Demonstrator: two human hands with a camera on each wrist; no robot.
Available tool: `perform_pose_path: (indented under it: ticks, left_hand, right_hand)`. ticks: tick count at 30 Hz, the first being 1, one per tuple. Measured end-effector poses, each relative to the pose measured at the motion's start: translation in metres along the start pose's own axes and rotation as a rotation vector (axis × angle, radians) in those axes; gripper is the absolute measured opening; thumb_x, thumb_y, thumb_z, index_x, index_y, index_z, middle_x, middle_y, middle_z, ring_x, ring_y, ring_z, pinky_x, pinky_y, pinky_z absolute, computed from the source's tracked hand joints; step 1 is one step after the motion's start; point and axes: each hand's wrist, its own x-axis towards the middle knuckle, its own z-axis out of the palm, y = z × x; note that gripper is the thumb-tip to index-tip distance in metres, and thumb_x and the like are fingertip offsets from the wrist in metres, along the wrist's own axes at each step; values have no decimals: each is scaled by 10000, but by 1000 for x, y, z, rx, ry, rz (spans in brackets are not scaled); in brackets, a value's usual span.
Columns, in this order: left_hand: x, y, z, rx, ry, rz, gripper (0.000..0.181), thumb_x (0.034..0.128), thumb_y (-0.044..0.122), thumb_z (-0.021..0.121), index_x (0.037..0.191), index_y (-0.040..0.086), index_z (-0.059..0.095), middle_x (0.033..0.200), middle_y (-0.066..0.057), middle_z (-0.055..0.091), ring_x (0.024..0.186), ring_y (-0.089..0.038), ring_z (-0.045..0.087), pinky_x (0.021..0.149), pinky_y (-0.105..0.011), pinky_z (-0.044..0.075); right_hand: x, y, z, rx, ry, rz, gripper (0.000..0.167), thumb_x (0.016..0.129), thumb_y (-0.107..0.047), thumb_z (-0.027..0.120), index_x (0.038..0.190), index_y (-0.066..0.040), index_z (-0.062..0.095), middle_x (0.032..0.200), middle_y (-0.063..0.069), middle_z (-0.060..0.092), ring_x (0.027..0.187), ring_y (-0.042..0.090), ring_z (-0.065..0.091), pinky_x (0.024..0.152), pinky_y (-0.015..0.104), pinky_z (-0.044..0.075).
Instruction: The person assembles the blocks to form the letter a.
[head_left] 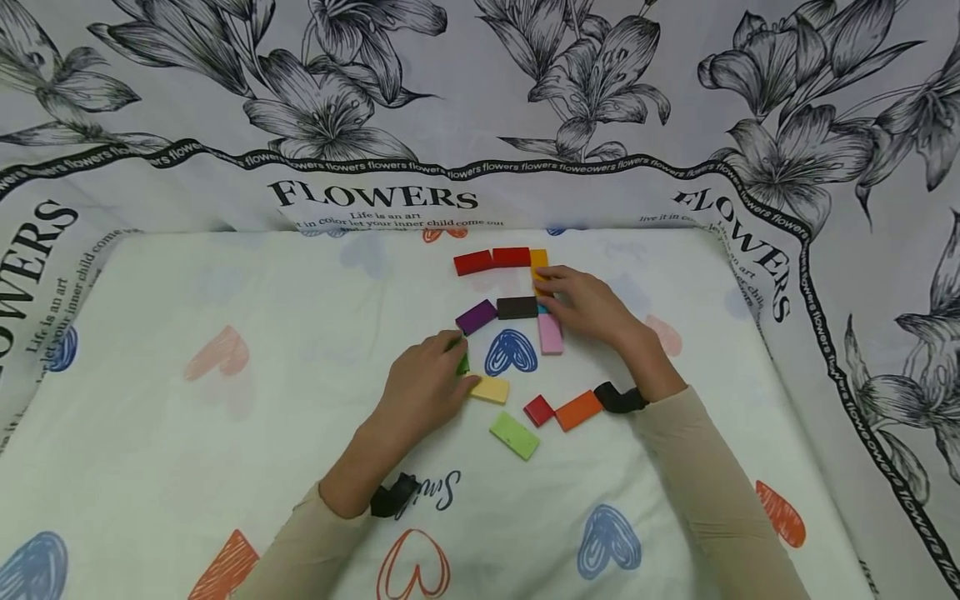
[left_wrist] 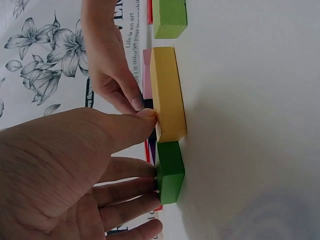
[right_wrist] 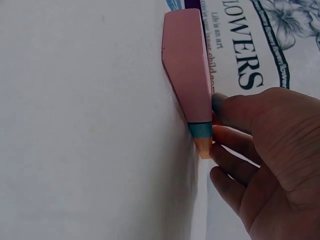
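Small coloured wooden blocks lie on the white cloth in a bent line. My left hand (head_left: 427, 375) rests at the near left of the line, its thumb touching the yellow block (left_wrist: 167, 95) and its fingers against the dark green block (left_wrist: 171, 172). Across from it, my right hand (head_left: 588, 304) touches the right side, fingers at the yellow-orange block (head_left: 538, 260) and thumb by the blue block (right_wrist: 200, 130), which is mostly hidden in the head view. Below that stands the pink block (head_left: 551, 335). A black block (head_left: 517, 308) and a purple block (head_left: 476, 317) run between the hands.
Two red blocks (head_left: 512, 257) form the far end. Nearer me lie a light green block (head_left: 514, 436), a small red block (head_left: 538, 411) and an orange block (head_left: 579, 410). A black strap end (head_left: 619, 398) at the right wrist hangs close to the orange block.
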Motion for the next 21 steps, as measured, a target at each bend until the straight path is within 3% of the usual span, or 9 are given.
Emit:
perform_pose_path:
  ticks: [10,17,21]
  left_hand:
    - [-6,1,5,10,26,8,548,960,363,786,1387,35,685,1453,-155,643,1288,-326,675,1006,-457,613]
    - [-5,2,3,14,49,-9,546,959,368,785,1380,33,690,1428,-144,662,1272,-314,685,999,-469,606]
    - [-5,2,3,22,27,-20,568,963,386,778,1395,31,678,1442,-144,658,1291,-311,680,1018,-475,600]
  right_hand:
    - [-3,-4,0,-26,0,-2,432,1039,-230,691,1451,-108,645,1616,69,542,1556,315,442,1264,523,392]
    - [-3,-11,-1,-127,78,-74,381,1015,-211,722,1382,-110,709,1565,82,593,1515,321,496,1235,526,432]
    - [-18,-16,1,-65,69,-73,362,1030,-201,694,1381,-113,711,1551,99,602,1469,340,543,1203,534,466]
